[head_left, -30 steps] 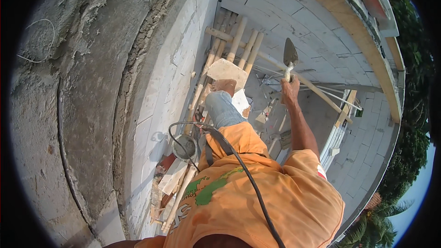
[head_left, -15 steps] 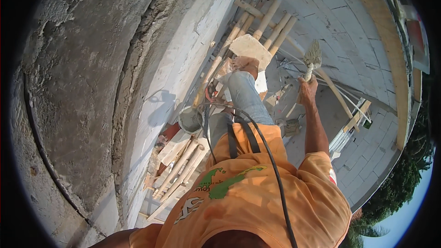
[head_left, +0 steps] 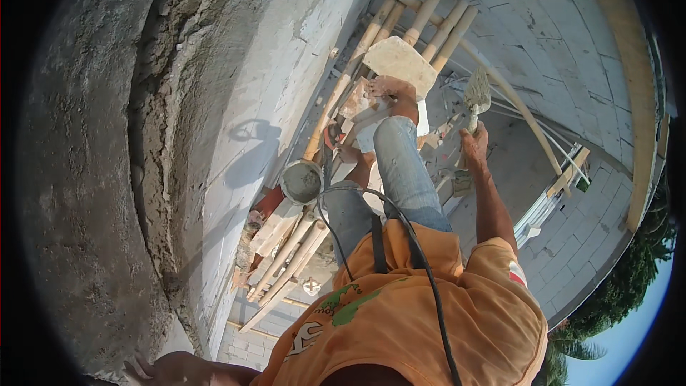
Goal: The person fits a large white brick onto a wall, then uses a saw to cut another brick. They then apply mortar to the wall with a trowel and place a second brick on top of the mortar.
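Note:
My right hand [head_left: 474, 147] is closed around the handle of a trowel [head_left: 477, 93]. Its mortar-smeared blade points up and away from me, in the air beside the wall on the right. At the lower left, my left hand [head_left: 166, 369] is at the near edge of the wall top, fingers apart with nothing seen in them. Whether it bears on the surface I cannot tell. Along the wall top [head_left: 78, 136] runs a rough ridge of grey mortar [head_left: 171, 50]. A round bucket with grey mortar [head_left: 301, 181] stands below, beside the white wall face.
My bare feet are on a scaffold of bamboo poles [head_left: 357, 64] and boards, one on a pale slab [head_left: 400, 57]. A block wall [head_left: 543, 36] curves along the right, with a timber strip [head_left: 629, 64] at its top. A black cable [head_left: 429, 271] hangs over my shirt.
My left hand has come into view at the lower left. The view has shifted, and my right hand still holds the trowel, its blade turned slightly.

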The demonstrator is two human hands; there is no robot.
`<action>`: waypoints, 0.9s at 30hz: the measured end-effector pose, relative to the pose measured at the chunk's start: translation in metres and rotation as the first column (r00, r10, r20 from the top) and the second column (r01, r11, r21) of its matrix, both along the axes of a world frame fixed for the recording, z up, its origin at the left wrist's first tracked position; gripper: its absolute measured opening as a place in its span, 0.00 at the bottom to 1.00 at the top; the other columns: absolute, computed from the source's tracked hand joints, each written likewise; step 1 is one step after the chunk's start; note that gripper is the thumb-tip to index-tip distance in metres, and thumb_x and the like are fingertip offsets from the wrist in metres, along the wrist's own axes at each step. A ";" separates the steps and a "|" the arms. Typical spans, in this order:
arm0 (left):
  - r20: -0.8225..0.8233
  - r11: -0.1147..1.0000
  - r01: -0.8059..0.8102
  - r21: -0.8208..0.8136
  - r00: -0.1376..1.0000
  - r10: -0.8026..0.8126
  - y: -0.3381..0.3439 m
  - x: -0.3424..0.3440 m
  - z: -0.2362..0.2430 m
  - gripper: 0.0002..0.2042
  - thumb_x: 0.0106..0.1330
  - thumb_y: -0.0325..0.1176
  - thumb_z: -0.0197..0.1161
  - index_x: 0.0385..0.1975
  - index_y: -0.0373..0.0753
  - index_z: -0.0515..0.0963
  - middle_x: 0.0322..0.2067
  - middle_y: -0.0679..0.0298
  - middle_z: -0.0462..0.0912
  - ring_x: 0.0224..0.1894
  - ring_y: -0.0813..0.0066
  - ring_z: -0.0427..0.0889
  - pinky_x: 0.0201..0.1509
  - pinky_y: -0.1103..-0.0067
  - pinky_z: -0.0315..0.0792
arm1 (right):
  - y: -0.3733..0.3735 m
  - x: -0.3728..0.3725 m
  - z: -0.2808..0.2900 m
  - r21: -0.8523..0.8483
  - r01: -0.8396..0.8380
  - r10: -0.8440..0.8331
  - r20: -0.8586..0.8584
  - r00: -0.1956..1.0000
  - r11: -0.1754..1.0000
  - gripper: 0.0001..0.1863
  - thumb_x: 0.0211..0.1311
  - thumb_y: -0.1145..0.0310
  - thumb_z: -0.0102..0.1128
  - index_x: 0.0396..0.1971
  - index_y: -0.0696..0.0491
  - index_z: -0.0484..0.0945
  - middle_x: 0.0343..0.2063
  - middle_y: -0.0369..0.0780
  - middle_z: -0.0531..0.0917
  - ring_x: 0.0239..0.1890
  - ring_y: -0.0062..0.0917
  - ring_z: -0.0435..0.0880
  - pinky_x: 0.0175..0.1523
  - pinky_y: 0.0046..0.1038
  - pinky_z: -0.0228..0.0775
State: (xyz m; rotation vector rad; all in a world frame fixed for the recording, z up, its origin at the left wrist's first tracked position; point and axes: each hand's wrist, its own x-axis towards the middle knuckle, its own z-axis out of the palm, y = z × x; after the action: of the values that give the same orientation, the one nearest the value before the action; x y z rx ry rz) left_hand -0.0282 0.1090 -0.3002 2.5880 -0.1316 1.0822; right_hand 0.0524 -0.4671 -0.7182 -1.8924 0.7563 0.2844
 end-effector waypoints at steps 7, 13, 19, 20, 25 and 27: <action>-0.747 0.477 -0.580 -0.661 0.568 -0.345 -0.121 -0.016 -0.315 0.17 0.74 0.34 0.50 0.52 0.26 0.72 0.45 0.51 0.82 0.41 0.66 0.84 0.43 0.71 0.81 | 0.048 0.069 -0.072 0.148 -0.125 0.124 0.016 0.992 0.981 0.14 0.53 0.69 0.63 0.37 0.57 0.71 0.23 0.34 0.73 0.23 0.17 0.71 0.24 0.24 0.65; -0.827 0.350 -0.817 -0.457 0.245 -0.506 -0.123 -0.003 -0.603 0.36 0.64 0.37 0.66 0.69 0.30 0.57 0.58 0.49 0.73 0.53 0.64 0.79 0.55 0.71 0.75 | 0.032 0.100 -0.151 0.047 -0.131 0.132 -0.026 0.991 0.990 0.13 0.54 0.71 0.62 0.38 0.57 0.71 0.24 0.35 0.74 0.23 0.18 0.72 0.27 0.26 0.67; -0.675 0.288 -0.864 -0.412 0.078 -0.733 -0.187 -0.012 -0.771 0.54 0.53 0.37 0.75 0.71 0.24 0.42 0.60 0.42 0.68 0.60 0.58 0.73 0.60 0.71 0.70 | -0.004 0.094 -0.208 0.031 -0.058 0.063 -0.213 0.975 0.998 0.12 0.54 0.70 0.61 0.37 0.57 0.73 0.24 0.34 0.74 0.23 0.18 0.72 0.28 0.25 0.67; -0.648 0.230 -0.887 -0.401 0.097 -0.756 -0.197 -0.015 -0.797 0.56 0.50 0.36 0.77 0.71 0.23 0.40 0.61 0.41 0.66 0.61 0.58 0.72 0.62 0.70 0.69 | -0.008 0.091 -0.219 -0.004 -0.053 0.050 -0.254 0.966 0.999 0.13 0.54 0.69 0.60 0.38 0.58 0.73 0.23 0.34 0.74 0.23 0.17 0.71 0.28 0.25 0.67; -0.643 0.308 -0.857 -0.414 0.036 -0.765 -0.233 -0.039 -0.873 0.55 0.45 0.31 0.78 0.69 0.23 0.44 0.61 0.44 0.67 0.61 0.58 0.72 0.66 0.67 0.65 | -0.028 0.067 -0.259 0.085 0.063 -0.033 -0.316 0.948 0.994 0.14 0.52 0.68 0.61 0.38 0.57 0.74 0.23 0.34 0.74 0.22 0.18 0.72 0.27 0.24 0.68; -0.567 0.146 -0.908 -0.393 0.114 -0.816 -0.246 -0.035 -0.885 0.49 0.44 0.28 0.77 0.67 0.26 0.55 0.58 0.47 0.71 0.60 0.59 0.73 0.66 0.66 0.66 | -0.030 0.055 -0.272 0.049 0.079 -0.058 -0.335 0.941 0.996 0.16 0.52 0.68 0.62 0.39 0.57 0.74 0.23 0.34 0.74 0.21 0.18 0.72 0.27 0.24 0.68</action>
State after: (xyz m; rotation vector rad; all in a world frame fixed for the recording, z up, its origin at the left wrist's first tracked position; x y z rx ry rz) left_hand -0.0627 -0.1366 -1.1850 1.0854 0.8997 -0.9572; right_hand 0.1077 -0.4972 -0.9907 -1.7754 1.0256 0.5881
